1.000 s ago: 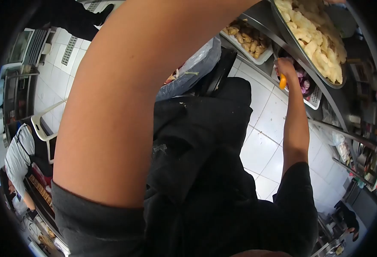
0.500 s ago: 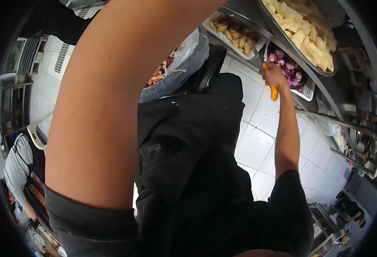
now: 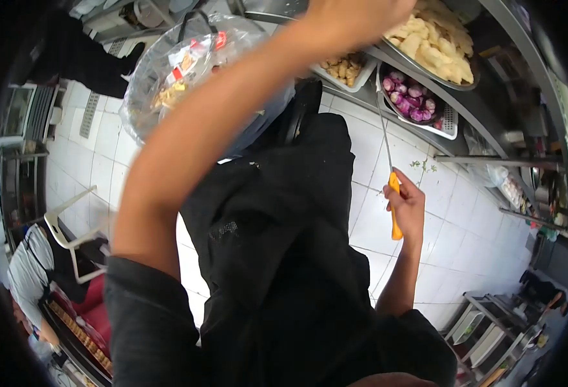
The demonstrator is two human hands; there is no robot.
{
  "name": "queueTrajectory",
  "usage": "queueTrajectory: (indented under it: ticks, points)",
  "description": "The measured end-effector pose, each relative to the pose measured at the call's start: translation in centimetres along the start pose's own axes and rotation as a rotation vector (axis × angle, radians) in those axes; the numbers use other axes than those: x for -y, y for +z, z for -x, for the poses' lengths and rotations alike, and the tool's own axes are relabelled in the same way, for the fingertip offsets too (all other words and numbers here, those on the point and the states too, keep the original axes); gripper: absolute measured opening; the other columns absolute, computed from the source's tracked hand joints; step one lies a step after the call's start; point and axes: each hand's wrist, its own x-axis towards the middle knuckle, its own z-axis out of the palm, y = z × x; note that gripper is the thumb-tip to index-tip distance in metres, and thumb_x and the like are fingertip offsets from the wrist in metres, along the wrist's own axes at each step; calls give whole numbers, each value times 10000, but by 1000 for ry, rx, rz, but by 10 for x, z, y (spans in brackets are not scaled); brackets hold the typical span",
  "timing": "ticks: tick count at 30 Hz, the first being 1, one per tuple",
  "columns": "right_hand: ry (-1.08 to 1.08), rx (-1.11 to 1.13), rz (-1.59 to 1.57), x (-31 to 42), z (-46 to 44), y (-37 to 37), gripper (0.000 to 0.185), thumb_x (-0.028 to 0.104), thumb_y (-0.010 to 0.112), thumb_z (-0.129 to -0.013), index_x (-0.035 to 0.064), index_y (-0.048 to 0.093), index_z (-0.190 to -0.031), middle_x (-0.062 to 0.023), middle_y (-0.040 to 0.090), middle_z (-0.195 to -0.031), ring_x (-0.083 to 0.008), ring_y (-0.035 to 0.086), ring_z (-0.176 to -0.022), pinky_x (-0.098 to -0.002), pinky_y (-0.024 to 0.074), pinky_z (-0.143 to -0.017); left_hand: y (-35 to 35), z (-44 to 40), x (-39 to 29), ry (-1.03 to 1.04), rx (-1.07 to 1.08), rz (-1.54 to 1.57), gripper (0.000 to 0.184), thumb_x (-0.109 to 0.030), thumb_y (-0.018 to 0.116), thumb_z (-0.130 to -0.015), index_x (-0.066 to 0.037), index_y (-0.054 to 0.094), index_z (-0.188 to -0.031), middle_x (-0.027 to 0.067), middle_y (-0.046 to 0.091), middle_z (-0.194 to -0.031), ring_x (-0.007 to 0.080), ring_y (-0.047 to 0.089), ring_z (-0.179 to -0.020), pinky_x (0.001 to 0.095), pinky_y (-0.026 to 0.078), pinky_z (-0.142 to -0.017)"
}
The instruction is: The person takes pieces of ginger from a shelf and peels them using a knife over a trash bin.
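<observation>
While my right hand [image 3: 410, 205] is gripping the knife [image 3: 388, 158], fingers curled — best pointing blade [image 3: 384, 132] outward — my left hand [image 3: 361, 16] is hanging near pale chunks [image 3: 433, 48], hold unclear.

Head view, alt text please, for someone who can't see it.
A person's right hand holds an orange-handled knife above white floor tiles; the blurred left hand is near a basin of pale pieces, with a dark bowl of purple bulbs nearby.

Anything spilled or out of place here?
Yes: small green leafy-looking scraps lie loose on the white tiled floor, just above the right hand in view. Odd because waste otherwise appears gathered in the large clear plastic bag. Their source isn't visible.
</observation>
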Motion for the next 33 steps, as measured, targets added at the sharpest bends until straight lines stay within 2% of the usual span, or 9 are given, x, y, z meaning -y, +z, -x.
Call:
queueTrajectory:
  ticks: [2, 6, 7, 11, 16, 23, 30, 32, 33]
  points:
    - [-79, -28, 57, 1, 21, 1, 485, 13, 706, -797, -19, 602, -1270, -45, 646, -792, -78, 538, -619, -226, 459, -575, -23, 59, -31, -303, 138, 170, 308, -151, 708, -789, -30, 575, -1040, 152, 573, -929, 362, 563, -858, 443, 462, -747]
    - [-469, -29, 248, 28, 52, -28, 448, 19, 769, -649, -34, 698, -1088, -84, 701, -822, -120, 628, -718, -265, 512, -736, -88, 142, -67, -922, 300, 357, 197, -150, 524, -991, 27, 602, -954, 60, 588, -863, 141, 534, -793, 284, 440, -741]
    - [-599, -34, 191, 31, 56, -39, 426, 34, 780, -668, -35, 694, -1079, -101, 696, -808, -151, 638, -718, -278, 520, -730, -104, 148, -72, -1108, 373, 311, 203, -159, 531, -980, 20, 614, -935, 105, 560, -801, 192, 536, -731, 314, 429, -667]
    - [-911, -292, 74, 72, 64, -97, 373, 33, 764, -710, -43, 680, -1065, -143, 707, -852, -211, 686, -765, -294, 530, -753, -132, 178, -72, -1128, 365, 293, 202, -156, 558, -968, 24, 599, -887, 83, 553, -774, 163, 524, -717, 292, 417, -671]
    - [-904, -786, 626, 176, 70, -152, 382, 33, 713, -794, -23, 652, -1167, -164, 717, -971, -230, 692, -856, -314, 512, -827, -144, 149, -73, -1111, 326, 331, 106, -82, 625, -911, 11, 609, -864, 61, 562, -774, 138, 524, -688, 277, 427, -641]
    - [-740, -742, 1060, 270, 6, -149, 371, 148, 639, -852, 54, 647, -1211, -245, 667, -1055, -404, 641, -980, -420, 499, -880, -133, 77, -55, -672, 329, 181, 48, -26, 655, -850, 0, 615, -854, 94, 584, -810, 195, 557, -705, 293, 444, -646]
    - [-688, -629, 1390, 334, -148, -190, 384, 257, 654, -846, 113, 665, -1201, -178, 694, -1067, -349, 657, -1006, -410, 497, -881, -55, -26, 14, 229, 223, -31, 314, -152, 717, -804, -56, 620, -1087, 147, 605, -1004, 345, 585, -952, 399, 477, -793]
    - [-523, -571, 1340, 348, -169, -188, 405, 277, 656, -843, 122, 660, -1217, -172, 691, -1088, -340, 653, -1036, -413, 490, -899, -36, -44, 26, 260, 219, -80, 324, -158, 644, -823, 0, 516, -1074, 216, 521, -1096, 388, 535, -983, 436, 447, -849]
    - [-760, -659, 1478, 343, -177, -193, 426, 303, 650, -851, 130, 649, -1241, -156, 690, -1107, -336, 657, -1028, -414, 489, -901, -26, -42, 35, 274, 207, -85, 317, -164, 641, -826, 0, 517, -1068, 213, 521, -1084, 386, 534, -981, 436, 447, -849]
